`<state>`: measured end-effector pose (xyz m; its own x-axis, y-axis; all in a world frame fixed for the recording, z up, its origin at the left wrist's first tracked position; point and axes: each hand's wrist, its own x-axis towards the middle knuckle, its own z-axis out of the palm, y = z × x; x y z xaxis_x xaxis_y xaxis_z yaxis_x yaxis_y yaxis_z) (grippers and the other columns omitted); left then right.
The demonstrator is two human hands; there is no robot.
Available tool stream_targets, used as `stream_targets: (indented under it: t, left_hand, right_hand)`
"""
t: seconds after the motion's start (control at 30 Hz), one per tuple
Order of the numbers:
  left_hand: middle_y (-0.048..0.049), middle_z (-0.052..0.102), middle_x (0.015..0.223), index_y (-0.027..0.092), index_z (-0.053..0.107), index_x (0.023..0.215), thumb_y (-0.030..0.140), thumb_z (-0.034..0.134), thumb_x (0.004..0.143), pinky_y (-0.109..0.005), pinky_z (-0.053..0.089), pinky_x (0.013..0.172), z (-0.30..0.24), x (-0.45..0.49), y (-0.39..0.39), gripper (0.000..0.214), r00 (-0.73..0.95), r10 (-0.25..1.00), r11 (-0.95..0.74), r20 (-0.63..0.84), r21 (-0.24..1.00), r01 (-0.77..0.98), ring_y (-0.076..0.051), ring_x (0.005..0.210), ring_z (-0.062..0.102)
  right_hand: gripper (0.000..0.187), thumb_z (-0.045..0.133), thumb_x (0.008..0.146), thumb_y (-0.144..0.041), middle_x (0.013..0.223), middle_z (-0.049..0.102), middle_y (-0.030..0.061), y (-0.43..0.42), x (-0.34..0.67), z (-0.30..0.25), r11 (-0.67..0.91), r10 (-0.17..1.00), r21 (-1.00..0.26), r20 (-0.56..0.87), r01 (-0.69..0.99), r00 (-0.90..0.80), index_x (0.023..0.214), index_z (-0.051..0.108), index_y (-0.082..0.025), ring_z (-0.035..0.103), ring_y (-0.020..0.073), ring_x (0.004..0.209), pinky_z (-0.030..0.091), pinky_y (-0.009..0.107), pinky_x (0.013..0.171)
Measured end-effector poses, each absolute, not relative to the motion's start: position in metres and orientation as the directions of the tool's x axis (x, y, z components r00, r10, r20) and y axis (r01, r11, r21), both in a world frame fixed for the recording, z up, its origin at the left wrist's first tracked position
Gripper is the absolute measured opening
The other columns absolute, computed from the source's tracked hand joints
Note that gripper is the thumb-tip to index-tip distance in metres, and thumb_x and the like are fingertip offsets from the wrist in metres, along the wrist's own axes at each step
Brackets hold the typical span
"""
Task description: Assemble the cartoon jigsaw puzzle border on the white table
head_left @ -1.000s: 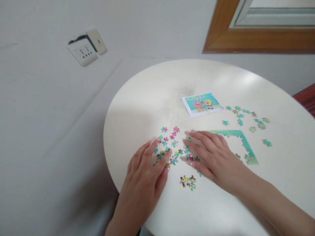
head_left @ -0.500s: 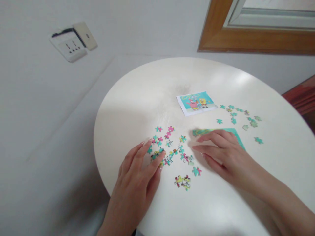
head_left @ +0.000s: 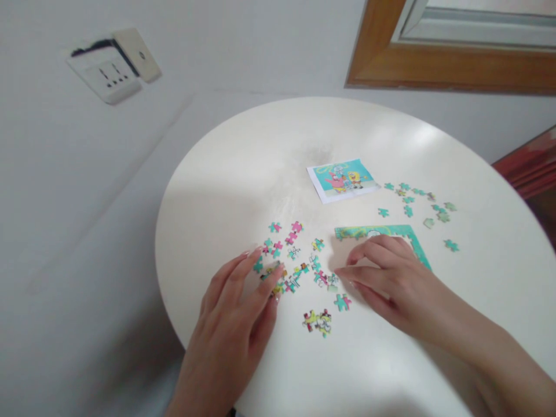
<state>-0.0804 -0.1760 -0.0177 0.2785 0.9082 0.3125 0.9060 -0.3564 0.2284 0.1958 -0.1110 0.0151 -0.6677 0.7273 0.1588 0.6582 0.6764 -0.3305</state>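
My left hand [head_left: 237,310] rests open on the left side of the table, fingers spread. Its fingertips touch or cover part of a cluster of small puzzle pieces [head_left: 292,284], so some are hidden. My right hand [head_left: 388,275] has its fingers bent and slightly apart, the index fingertip beside a grey-green puzzle piece [head_left: 332,287]. No piece shows between its fingers. Partly under that hand lies a teal puzzle border [head_left: 417,246], its top and right edges joined. A teal and pink puzzle piece [head_left: 342,302] lies just below the right fingertips.
A printed cartoon picture [head_left: 343,180] lies beyond the border. Several loose teal and pale pieces [head_left: 408,200] are scattered at the right. Joined yellow pieces [head_left: 318,322] lie near the front. The round white table [head_left: 226,174] stands against a wall with a socket [head_left: 108,75].
My right hand has shifted down slightly, its index fingertip now nearer the grey-green piece, and more of the border shows. My left hand stays over the pieces. The camera view has shifted slightly.
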Motion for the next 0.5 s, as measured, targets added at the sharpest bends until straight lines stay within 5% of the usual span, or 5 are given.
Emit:
stream_targets:
  t: [0.5]
  left_hand:
    - [-0.0085, 0.038, 0.154, 0.030, 0.055, 0.137, 0.013, 0.049, 0.096, -0.054, 0.039, 0.112, -0.0132, -0.0794, -0.1774, 0.045, 0.343, 0.892, -0.413, 0.295, 0.218, 0.884, -0.032, 0.142, 0.035]
  right_hand:
    - [0.020, 0.058, 0.096, -0.029, 0.101, 0.067, 0.0057, -0.1106, 0.1918, 0.0076, 0.693, 0.719, -0.299, 0.221, 0.656, -0.659, 0.107, 0.075, -0.031, 0.059, 0.0218, 0.096, 0.041, 0.038, 0.086]
